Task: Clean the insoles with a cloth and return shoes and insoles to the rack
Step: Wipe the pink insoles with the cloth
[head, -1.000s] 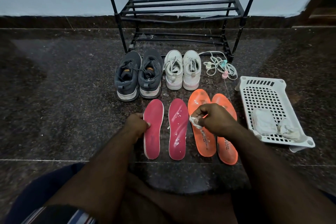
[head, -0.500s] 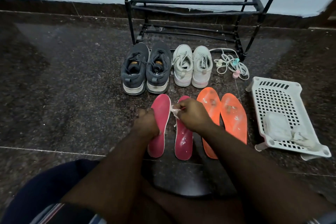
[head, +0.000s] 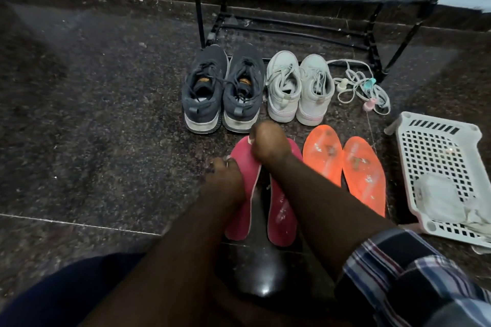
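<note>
Head view, cloth (head: 250, 140) in R hand (head: 268, 142) grip, on pink insole (head: 243, 183)

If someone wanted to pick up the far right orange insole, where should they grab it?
Probably at the narrow middle of the right orange insole, coming from its open right edge beside the white basket. It lies flat, so a grip must pinch the thin rim.
</note>
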The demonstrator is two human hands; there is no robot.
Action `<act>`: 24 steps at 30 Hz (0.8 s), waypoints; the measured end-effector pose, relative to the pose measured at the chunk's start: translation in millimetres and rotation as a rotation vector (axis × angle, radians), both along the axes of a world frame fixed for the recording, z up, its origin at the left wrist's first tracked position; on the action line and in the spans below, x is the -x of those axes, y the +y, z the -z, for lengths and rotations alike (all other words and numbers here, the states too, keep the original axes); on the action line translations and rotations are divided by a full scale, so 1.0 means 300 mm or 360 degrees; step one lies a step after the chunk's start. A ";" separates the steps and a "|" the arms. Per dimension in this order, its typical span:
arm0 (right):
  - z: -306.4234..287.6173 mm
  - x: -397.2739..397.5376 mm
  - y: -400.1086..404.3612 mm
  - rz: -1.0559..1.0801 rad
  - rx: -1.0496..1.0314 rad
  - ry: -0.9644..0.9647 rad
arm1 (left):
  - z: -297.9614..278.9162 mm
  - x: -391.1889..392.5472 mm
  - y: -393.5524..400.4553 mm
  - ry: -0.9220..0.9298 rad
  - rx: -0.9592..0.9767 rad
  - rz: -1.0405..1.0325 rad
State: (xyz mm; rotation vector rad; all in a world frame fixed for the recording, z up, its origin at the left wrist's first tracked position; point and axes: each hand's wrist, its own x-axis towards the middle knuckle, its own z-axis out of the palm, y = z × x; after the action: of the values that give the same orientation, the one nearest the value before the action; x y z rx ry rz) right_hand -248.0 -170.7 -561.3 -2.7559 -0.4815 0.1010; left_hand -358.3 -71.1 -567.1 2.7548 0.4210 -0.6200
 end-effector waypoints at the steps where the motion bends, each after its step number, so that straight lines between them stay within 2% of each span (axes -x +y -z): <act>1: -0.004 0.009 0.003 0.0025 -0.0064 0.0081 | -0.003 -0.001 -0.004 -0.0015 0.0022 -0.0010; 4: 0.011 0.096 0.024 -0.0109 -0.0133 0.0287 | -0.006 -0.003 -0.005 -0.0056 0.0109 -0.0065; 8: 0.039 0.103 0.029 -0.0211 -0.0057 0.0016 | -0.001 -0.007 0.002 -0.0031 0.0134 -0.0127; 12: 0.037 0.001 0.008 0.0005 0.0099 -0.0077 | -0.018 0.013 0.001 0.0074 0.0121 -0.0076; 14: 0.028 0.003 0.019 0.0051 -0.0014 0.0085 | -0.023 0.010 0.000 0.0070 0.0142 -0.0114; 17: 0.034 0.095 0.048 -0.0070 -0.0126 0.0297 | -0.024 0.000 0.000 0.0033 0.0156 -0.0140; 22: 0.021 0.006 0.014 0.0080 0.0030 0.0089 | -0.025 0.021 -0.007 0.0082 0.0108 -0.0096; 24: -0.014 -0.020 -0.006 0.0205 -0.0267 0.0212 | -0.027 0.023 -0.001 0.0042 0.0105 -0.0114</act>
State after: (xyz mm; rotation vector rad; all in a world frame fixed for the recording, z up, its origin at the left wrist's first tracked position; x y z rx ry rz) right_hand -242.0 -172.5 -557.2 -2.5870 -0.2637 0.2018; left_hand -365.3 -71.5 -559.1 2.6592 0.4936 -0.6413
